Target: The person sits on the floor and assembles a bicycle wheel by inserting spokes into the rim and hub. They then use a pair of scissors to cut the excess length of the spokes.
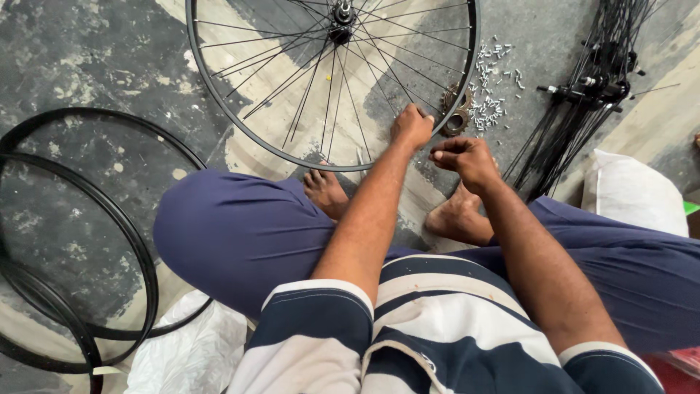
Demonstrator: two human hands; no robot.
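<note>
- Here, my left hand (412, 125) grips the wheel rim (292, 155), fingers curled over its near edge.
- Just right of the rim, my right hand (463, 157) pinches something too small to tell.

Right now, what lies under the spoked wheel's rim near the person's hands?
Under the spoked wheel shows patchy grey floor. A rusty sprocket sits partly beneath the rim near the left hand; loose spoke nipples lie outside it. The hand covers the rim where it grips.

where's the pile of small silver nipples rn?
Head view, upper right: the spoke nipples lie scattered on the floor just outside the wheel rim, beside the sprockets, above the right hand.
</note>
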